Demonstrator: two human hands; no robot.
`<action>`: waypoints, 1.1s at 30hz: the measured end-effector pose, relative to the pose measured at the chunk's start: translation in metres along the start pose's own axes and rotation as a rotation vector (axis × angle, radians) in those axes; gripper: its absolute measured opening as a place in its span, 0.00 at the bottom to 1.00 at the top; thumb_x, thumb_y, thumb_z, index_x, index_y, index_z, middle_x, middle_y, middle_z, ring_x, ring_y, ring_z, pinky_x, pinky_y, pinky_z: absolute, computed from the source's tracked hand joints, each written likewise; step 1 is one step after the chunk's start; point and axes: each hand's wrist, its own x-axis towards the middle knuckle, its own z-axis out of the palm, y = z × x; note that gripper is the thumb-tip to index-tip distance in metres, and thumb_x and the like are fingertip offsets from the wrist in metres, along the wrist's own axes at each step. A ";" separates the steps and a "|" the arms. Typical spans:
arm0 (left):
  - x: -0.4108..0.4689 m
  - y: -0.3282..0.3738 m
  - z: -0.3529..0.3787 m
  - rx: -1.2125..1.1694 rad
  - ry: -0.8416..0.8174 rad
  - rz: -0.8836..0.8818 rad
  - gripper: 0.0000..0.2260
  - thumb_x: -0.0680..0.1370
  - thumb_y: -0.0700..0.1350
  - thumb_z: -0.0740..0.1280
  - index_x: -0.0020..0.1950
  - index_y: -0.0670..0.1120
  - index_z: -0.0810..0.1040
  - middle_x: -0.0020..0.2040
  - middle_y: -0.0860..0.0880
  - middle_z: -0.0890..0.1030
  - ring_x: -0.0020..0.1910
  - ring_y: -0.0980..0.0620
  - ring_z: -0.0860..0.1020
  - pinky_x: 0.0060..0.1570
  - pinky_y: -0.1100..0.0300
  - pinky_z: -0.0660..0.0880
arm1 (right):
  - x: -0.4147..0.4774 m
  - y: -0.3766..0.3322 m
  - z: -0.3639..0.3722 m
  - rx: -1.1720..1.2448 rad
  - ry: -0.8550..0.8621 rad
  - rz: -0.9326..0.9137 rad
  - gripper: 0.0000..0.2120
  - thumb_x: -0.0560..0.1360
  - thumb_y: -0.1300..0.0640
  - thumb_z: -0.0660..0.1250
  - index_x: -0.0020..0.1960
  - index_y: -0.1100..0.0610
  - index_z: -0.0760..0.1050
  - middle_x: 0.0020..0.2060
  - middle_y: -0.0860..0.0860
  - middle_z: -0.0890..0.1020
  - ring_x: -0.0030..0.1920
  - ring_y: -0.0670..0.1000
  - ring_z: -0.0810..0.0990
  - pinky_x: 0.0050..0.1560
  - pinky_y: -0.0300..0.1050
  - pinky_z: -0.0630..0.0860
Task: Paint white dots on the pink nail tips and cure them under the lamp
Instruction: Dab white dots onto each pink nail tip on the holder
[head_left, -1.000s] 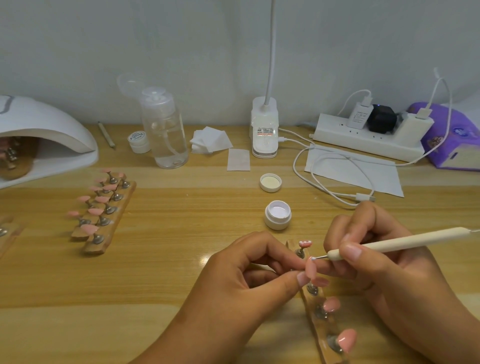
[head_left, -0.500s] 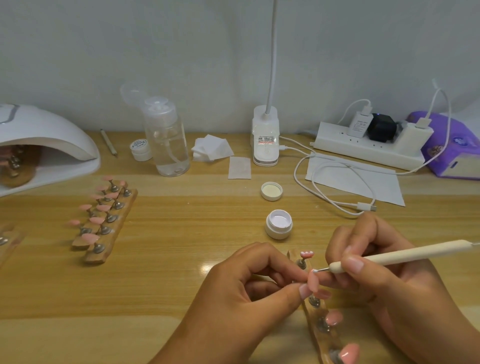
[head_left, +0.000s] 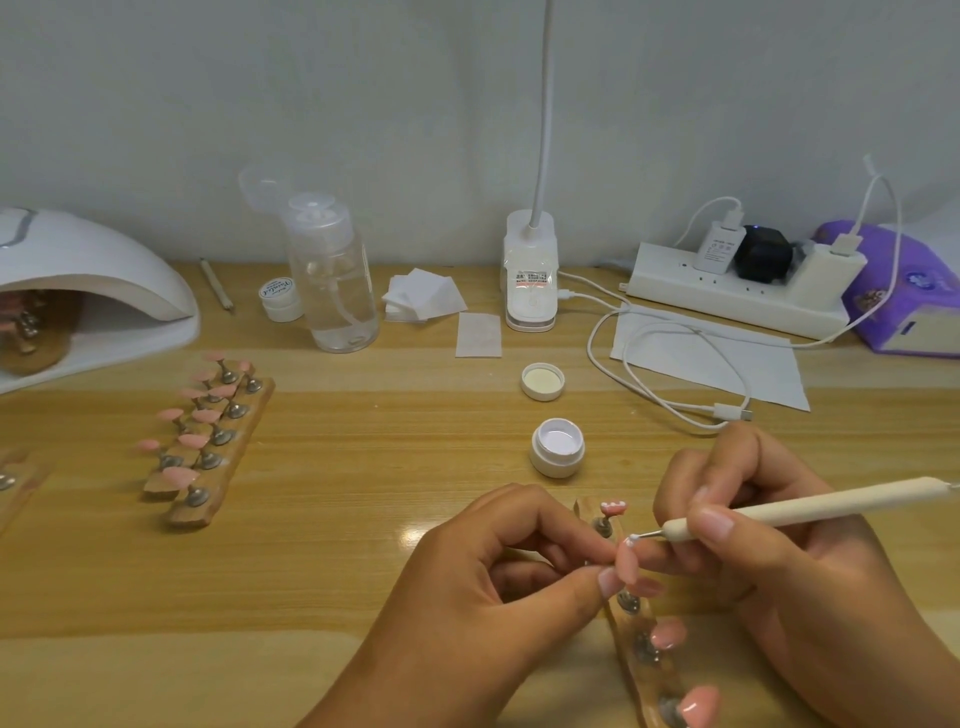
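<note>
While the left hand (head_left: 498, 582) pinches one pink nail tip (head_left: 627, 565) between thumb and forefinger, its grip closed on that tip above the wooden holder strip (head_left: 641, 680) at 5 o'clock in the view, the right hand (head_left: 779, 561) keeps its grip clamped round the dotting tool (head_left: 810, 506), whose metal point touches the tip's far edge. A white blob now shows there, fuller than the faint speck of a second ago, so I judge a dot is being laid. At 12 o'clock of it on the same strip, another tip (head_left: 614, 508) already carries white dots, while the tips toward 6 o'clock look plain pink, so most of this strip remains. Both hands hold as before; only the camera has tilted slightly. The open jar of white gel (head_left: 557, 448) stands on the counter (head_left: 337, 545) at 11 o'clock of the hands, its lid (head_left: 542, 381) beyond. The curing lamp (head_left: 88, 275) sits at 10 o'clock of the view, two more strips of pink tips (head_left: 208, 441) at its 4 o'clock; curing of this strip is not yet begun.
</note>
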 end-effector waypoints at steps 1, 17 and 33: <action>0.000 0.000 0.000 -0.002 -0.002 0.001 0.05 0.64 0.51 0.76 0.37 0.53 0.83 0.43 0.44 0.80 0.40 0.53 0.79 0.43 0.65 0.76 | 0.000 0.000 0.000 -0.002 0.003 -0.003 0.04 0.65 0.58 0.69 0.34 0.54 0.74 0.29 0.51 0.76 0.30 0.46 0.76 0.38 0.45 0.81; 0.000 -0.001 0.001 -0.015 0.000 -0.004 0.04 0.64 0.52 0.76 0.36 0.56 0.83 0.43 0.44 0.80 0.40 0.53 0.80 0.44 0.65 0.76 | 0.000 0.002 -0.002 -0.012 -0.030 -0.021 0.04 0.67 0.59 0.68 0.36 0.55 0.74 0.31 0.51 0.76 0.31 0.47 0.77 0.38 0.47 0.81; 0.000 -0.002 0.000 -0.028 -0.001 -0.024 0.05 0.64 0.52 0.76 0.37 0.54 0.83 0.42 0.45 0.80 0.38 0.53 0.80 0.45 0.63 0.77 | 0.000 0.001 -0.002 -0.015 -0.042 -0.039 0.04 0.67 0.60 0.68 0.36 0.54 0.73 0.30 0.50 0.76 0.31 0.45 0.76 0.38 0.43 0.80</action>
